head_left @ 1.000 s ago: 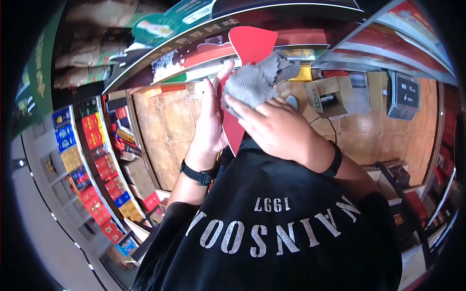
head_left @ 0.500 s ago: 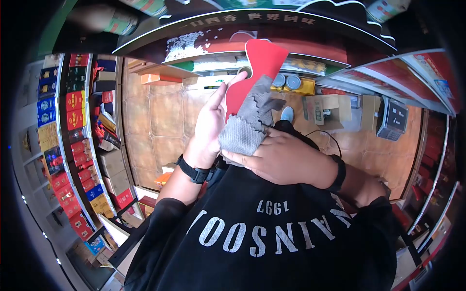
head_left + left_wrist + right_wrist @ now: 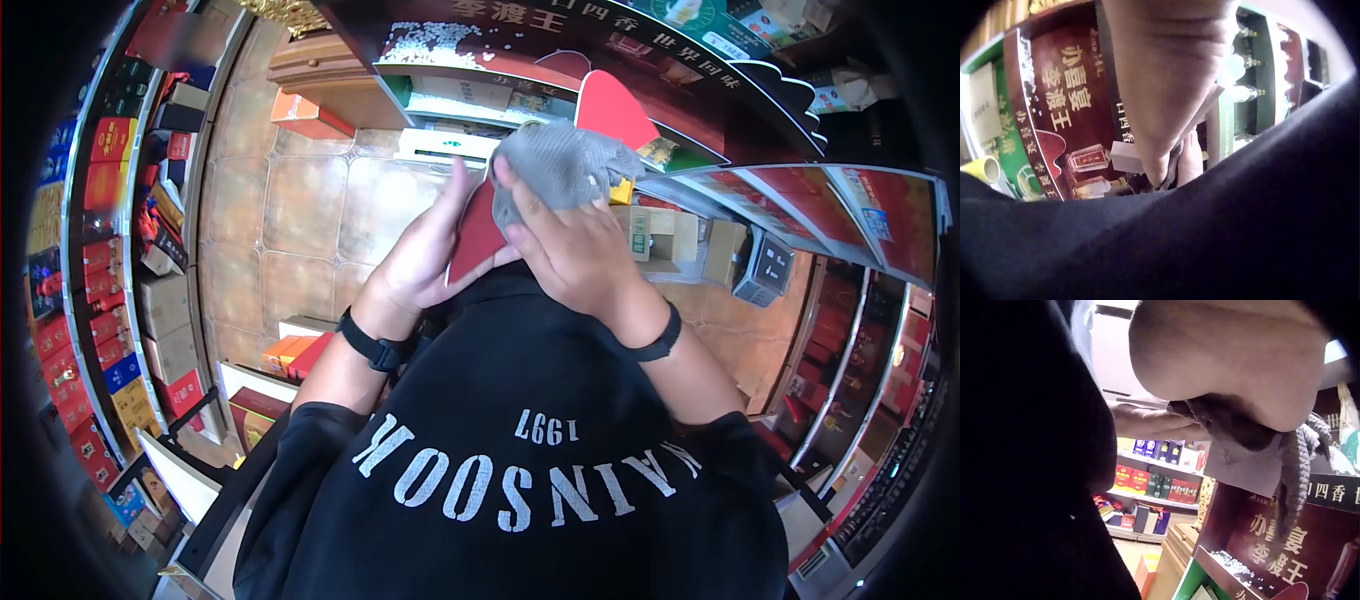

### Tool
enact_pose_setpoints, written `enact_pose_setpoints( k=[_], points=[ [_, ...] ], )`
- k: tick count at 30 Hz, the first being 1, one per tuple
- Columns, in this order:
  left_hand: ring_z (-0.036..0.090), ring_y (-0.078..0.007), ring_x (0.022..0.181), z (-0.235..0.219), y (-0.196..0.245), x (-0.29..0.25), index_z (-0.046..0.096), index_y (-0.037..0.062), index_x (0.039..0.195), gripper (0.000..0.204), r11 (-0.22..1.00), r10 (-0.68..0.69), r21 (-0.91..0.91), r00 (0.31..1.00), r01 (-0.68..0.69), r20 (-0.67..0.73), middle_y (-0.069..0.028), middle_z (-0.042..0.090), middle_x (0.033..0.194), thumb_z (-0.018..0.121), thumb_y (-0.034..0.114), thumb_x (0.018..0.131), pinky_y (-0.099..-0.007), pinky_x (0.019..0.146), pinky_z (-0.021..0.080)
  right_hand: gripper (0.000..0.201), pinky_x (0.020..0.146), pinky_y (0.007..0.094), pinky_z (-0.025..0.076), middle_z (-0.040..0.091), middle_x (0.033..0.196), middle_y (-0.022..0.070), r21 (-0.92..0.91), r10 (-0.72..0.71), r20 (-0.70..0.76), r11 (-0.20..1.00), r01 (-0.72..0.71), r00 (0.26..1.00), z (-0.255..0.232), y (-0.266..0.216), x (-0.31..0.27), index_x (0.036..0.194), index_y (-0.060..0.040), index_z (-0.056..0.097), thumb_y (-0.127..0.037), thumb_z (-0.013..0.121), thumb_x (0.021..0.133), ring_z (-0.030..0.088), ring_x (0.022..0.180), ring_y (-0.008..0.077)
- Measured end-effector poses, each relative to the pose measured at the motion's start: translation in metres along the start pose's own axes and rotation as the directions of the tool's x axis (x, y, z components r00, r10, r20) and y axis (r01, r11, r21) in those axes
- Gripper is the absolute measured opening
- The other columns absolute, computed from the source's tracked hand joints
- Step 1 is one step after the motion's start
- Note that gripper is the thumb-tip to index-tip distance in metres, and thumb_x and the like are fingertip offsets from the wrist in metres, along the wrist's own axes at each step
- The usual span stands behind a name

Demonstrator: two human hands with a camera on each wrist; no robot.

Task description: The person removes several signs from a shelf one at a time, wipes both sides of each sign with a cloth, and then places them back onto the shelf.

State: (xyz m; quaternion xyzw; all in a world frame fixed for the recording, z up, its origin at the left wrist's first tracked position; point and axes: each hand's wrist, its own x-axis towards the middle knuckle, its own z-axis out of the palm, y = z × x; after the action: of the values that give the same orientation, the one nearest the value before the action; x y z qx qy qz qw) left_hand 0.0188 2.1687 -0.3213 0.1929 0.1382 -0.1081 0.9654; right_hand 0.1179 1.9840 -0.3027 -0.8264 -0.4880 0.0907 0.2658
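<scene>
My left hand (image 3: 420, 245) holds a flat red cut-out board (image 3: 615, 110) by its lower left edge, thumb raised along the side and the other fingers mostly hidden behind it. The board leans up to the right with a rounded top. Over its middle lies a grey ribbed cloth (image 3: 560, 165) with a jagged edge, which my right hand (image 3: 575, 245) grips and presses against the red face. In the right wrist view, the cloth (image 3: 1297, 475) bunches under the palm and hangs past its side. The left wrist view shows the left palm (image 3: 1166, 69) close up.
A dark printed display stand (image 3: 600, 40) rises just beyond the board. Shelves of red, blue and gold boxes (image 3: 105, 170) line the left. Open cartons (image 3: 670, 240) and a dark box (image 3: 765, 268) stand on the tiled floor (image 3: 300, 210); an orange box (image 3: 310, 113) lies farther off.
My right hand has swept the cloth down the board toward my body, then back up over its middle. The board and both hands now sit differently in view as the head has turned.
</scene>
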Motion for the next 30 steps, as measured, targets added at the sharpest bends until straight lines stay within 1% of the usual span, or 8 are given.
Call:
enact_pose_setpoints(
  k=[4,7,11,16,23,25,29,30],
  points=[
    [0.061,-0.0276,0.133,-0.005,0.005,-0.031,0.034,0.003,0.16,0.057,0.965,0.104,0.248,0.993,-0.087,-0.055,-0.0163,0.056,0.148,0.058,0.012,0.109,-0.0416,0.114,0.052,0.067,0.11,0.0627,0.04,0.075,0.09,0.0128,-0.055,-0.089,-0.048,0.995,0.087,0.995,0.02,-0.017,0.017,0.168,-0.0215,0.028,-0.033,0.053,0.107,0.071,0.091,0.0378],
    [0.061,-0.033,0.134,-0.011,0.016,-0.062,0.031,0.0019,0.162,0.059,0.963,0.061,0.263,0.998,-0.056,-0.008,-0.0182,0.054,0.15,0.056,0.01,0.109,-0.0441,0.112,0.053,0.065,0.105,0.0572,0.043,0.074,0.091,0.0132,-0.205,0.09,0.027,0.975,-0.083,0.996,0.012,-0.025,0.026,0.167,-0.0192,0.032,-0.031,0.054,0.107,0.07,0.09,0.037],
    [0.059,-0.0418,0.134,-0.019,0.019,-0.095,0.029,0.0,0.162,0.061,0.974,0.048,0.219,0.999,-0.049,0.01,-0.023,0.051,0.153,0.055,0.007,0.107,-0.0491,0.111,0.053,0.062,0.08,0.0454,0.047,0.067,0.082,0.0142,-0.095,-0.005,-0.287,0.995,-0.023,0.958,0.02,0.004,0.042,0.164,-0.0126,0.039,-0.027,0.056,0.106,0.065,0.079,0.0328],
    [0.059,-0.0459,0.134,-0.032,0.019,-0.119,0.029,-0.0035,0.161,0.063,0.981,0.103,0.168,0.994,-0.095,-0.043,-0.0254,0.051,0.153,0.057,0.007,0.106,-0.05,0.111,0.053,0.054,0.109,0.0483,0.041,0.059,0.144,0.0258,-0.187,-0.066,0.068,0.979,0.077,0.996,0.033,-0.052,0.024,0.161,-0.008,0.042,-0.019,0.049,0.109,0.059,0.125,0.0452],
    [0.06,-0.0479,0.131,-0.04,0.012,-0.135,0.03,-0.0053,0.16,0.065,0.985,0.071,0.158,0.997,-0.068,-0.013,-0.0271,0.052,0.152,0.06,0.009,0.104,-0.0509,0.107,0.055,0.054,0.09,0.047,0.046,0.068,0.096,0.0222,-0.108,-0.04,-0.239,0.994,0.014,0.97,0.031,-0.02,0.027,0.161,-0.0105,0.043,-0.023,0.051,0.108,0.062,0.093,0.0395],
    [0.061,-0.0477,0.13,-0.043,0.012,-0.136,0.029,-0.0052,0.16,0.066,0.987,0.057,0.15,0.998,-0.056,-0.005,-0.0271,0.052,0.152,0.06,0.009,0.104,-0.0511,0.107,0.054,0.054,0.091,0.0472,0.046,0.068,0.095,0.0231,-0.161,-0.037,-0.09,0.987,0.022,0.995,0.028,-0.037,0.012,0.16,-0.0086,0.045,-0.024,0.052,0.108,0.063,0.093,0.0397],
    [0.064,-0.0462,0.127,-0.046,0.005,-0.139,0.027,-0.0054,0.162,0.068,0.961,0.053,0.264,0.991,-0.084,0.123,-0.0269,0.052,0.152,0.059,0.007,0.104,-0.0511,0.108,0.053,0.039,0.087,0.0476,0.049,0.07,0.094,0.0231,-0.051,0.134,-0.41,0.984,-0.169,0.902,0.017,-0.014,0.011,0.142,-0.0048,0.06,-0.023,0.052,0.108,0.064,0.088,0.0435],
    [0.067,-0.0412,0.124,-0.04,0.006,-0.14,0.029,-0.0053,0.161,0.066,0.95,0.047,0.302,0.993,-0.077,0.106,-0.0246,0.054,0.15,0.059,0.006,0.104,-0.0479,0.108,0.052,0.03,0.079,0.0412,0.052,0.07,0.092,0.0199,0.309,0.408,-0.28,0.895,-0.321,0.869,0.007,-0.01,0.008,0.125,0.0001,0.065,-0.023,0.053,0.109,0.065,0.081,0.0362]
  ],
)
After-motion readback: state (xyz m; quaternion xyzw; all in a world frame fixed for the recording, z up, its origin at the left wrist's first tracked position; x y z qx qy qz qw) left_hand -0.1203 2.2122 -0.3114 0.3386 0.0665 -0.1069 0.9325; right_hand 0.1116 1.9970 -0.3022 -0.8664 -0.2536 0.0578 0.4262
